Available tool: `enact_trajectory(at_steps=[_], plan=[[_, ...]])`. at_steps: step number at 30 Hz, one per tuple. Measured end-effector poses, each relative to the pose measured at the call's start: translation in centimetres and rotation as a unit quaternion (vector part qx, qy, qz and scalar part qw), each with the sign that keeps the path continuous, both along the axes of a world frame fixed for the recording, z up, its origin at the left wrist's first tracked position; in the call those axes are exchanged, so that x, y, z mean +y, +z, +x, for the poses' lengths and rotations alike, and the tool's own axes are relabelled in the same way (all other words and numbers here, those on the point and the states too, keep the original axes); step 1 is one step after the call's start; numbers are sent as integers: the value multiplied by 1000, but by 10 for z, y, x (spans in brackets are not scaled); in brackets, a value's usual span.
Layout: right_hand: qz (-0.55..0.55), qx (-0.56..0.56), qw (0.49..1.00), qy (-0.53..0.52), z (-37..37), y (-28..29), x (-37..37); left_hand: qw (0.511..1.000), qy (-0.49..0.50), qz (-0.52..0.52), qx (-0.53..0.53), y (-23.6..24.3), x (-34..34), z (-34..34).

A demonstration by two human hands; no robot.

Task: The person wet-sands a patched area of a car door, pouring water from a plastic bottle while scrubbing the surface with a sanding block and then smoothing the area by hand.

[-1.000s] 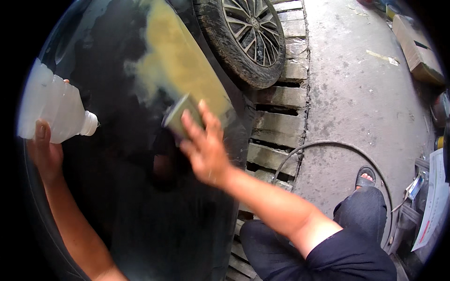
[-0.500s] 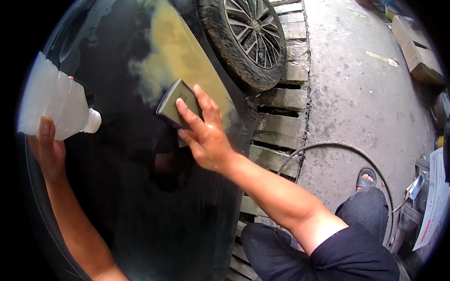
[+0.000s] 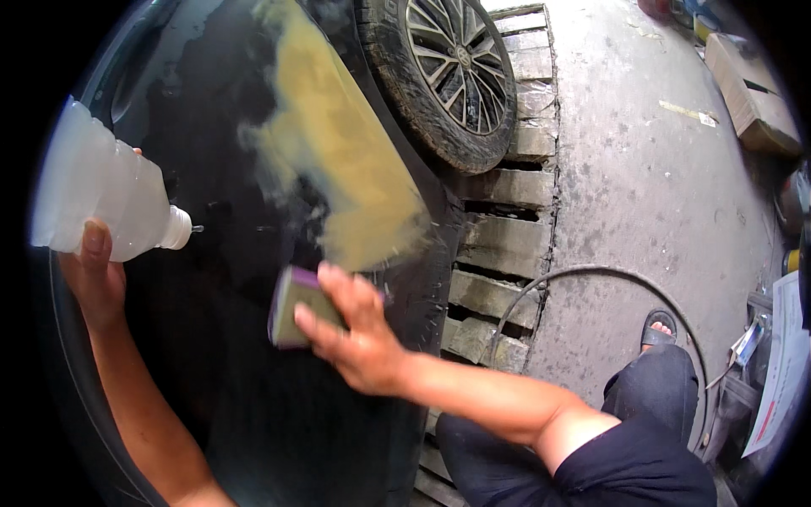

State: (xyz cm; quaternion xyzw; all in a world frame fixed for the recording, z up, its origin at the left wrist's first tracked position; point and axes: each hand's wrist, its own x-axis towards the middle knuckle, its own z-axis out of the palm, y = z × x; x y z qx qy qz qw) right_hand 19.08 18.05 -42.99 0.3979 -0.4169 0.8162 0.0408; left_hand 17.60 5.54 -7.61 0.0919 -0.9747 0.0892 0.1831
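My left hand (image 3: 97,279) grips a cloudy plastic bottle (image 3: 97,186) lying sideways in the air over a dark car panel (image 3: 211,397), with its white neck pointing right and a small drip at the tip. My right hand (image 3: 355,338) holds an olive sanding block with a purple edge (image 3: 287,308) against the panel, just below a yellowish filler patch (image 3: 355,186) with faded, uneven edges. Scattered wet streaks and drops show around the patch.
A loose car wheel (image 3: 372,101) lies beside the panel on slatted grating (image 3: 498,237). To the right are a concrete floor (image 3: 617,186), a hose (image 3: 634,275), a cardboard box (image 3: 752,101) and assorted items. My legs and sandalled foot (image 3: 657,329) show at lower right.
My right hand and the block have moved down and left, uncovering the lower part of the patch. The bottle in my left hand has shifted slightly right, and a drip now shows at its tip.
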Motion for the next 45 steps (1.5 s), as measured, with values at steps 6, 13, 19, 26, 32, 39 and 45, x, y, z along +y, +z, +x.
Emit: enact_trajectory(at_steps=[6,13,19,26,32,39,45], plan=[[34,13,998,-47,-85,22,-35,1000,14,-16,5,-3,-2,4],[-7,27,1000,1,1,14,13,1000,-6,-6,2,1,-6,4],[28,-21,997,-68,-99,31,-41,1000,-8,-2,4,0,-7,4],[10,12,1000,-20,-10,5,-2,1000,-18,7,-10,0,-1,-4],[60,-71,994,-54,-71,17,-29,999,-8,-5,48,0,-13,9],[63,-51,996,-48,-45,-9,-27,1000,-10,8,10,-1,-6,4],[66,-58,996,-31,-33,-12,-16,999,-10,-23,22,-1,-10,5]])
